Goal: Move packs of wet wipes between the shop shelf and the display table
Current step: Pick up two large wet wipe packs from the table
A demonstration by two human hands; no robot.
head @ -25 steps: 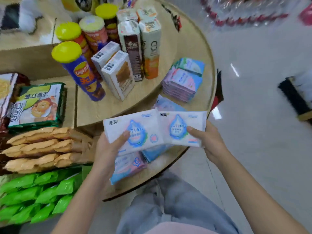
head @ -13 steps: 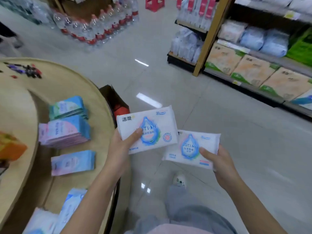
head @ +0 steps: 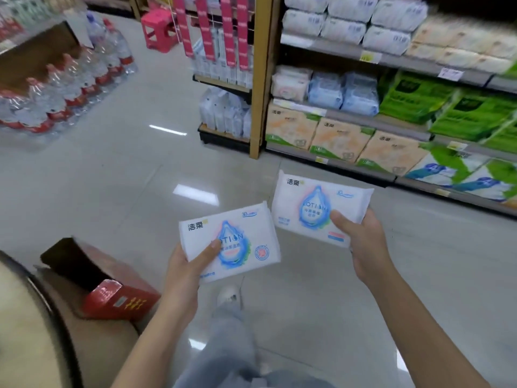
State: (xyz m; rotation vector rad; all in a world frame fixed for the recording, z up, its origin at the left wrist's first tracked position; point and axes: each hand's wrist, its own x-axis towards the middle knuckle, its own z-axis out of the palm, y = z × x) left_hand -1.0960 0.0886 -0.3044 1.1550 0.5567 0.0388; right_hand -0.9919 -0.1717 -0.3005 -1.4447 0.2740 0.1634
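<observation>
I'm mid-carry: my left hand (head: 184, 270) grips one wet-wipe pack (head: 240, 242) and my right hand (head: 363, 247) a second pack (head: 313, 203), fingers (head: 340, 221) clamped on each, over the floor between worktop (head: 42, 317) and shelf (head: 349, 161); I judge both still need shelving

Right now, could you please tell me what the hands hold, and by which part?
The left hand grips the left pack by its lower-left corner; the right hand grips the right pack by its lower-right end.
</observation>
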